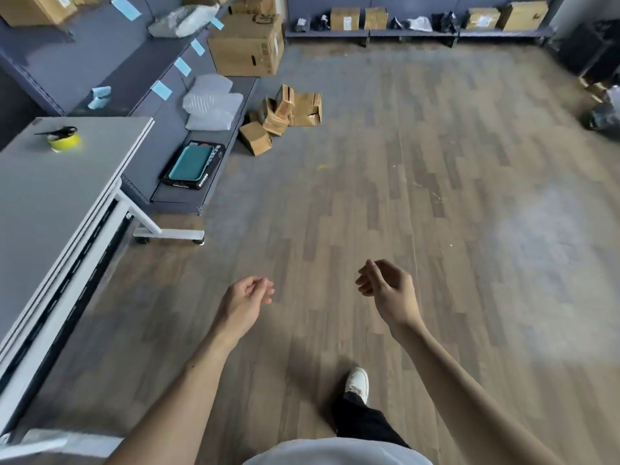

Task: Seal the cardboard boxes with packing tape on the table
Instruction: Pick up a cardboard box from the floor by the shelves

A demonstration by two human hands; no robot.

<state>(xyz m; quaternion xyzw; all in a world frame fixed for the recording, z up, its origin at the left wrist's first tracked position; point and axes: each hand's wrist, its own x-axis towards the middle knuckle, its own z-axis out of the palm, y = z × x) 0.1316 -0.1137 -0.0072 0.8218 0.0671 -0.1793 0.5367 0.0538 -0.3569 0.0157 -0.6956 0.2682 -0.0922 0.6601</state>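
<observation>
Over the wooden plank floor (436,162), the left hand (250,293) and the right hand (385,283) hang loosely curled, grasping nothing. Well ahead of the left hand, small brown cardboard boxes (285,115) lie heaped on the floor. Far to that hand's left, the yellow roll of packing tape (65,142) sits on the grey flat-topped bench (50,203) with a dark tool (58,131) on top. No box is on the bench, so fetching and taping both seem left to do.

The table (50,196) ran off the left edge. The dark tool (57,131) lying on the tape roll (65,142) was too blurred to identify. Labels on the far boxes (345,18) were too small to read.
</observation>
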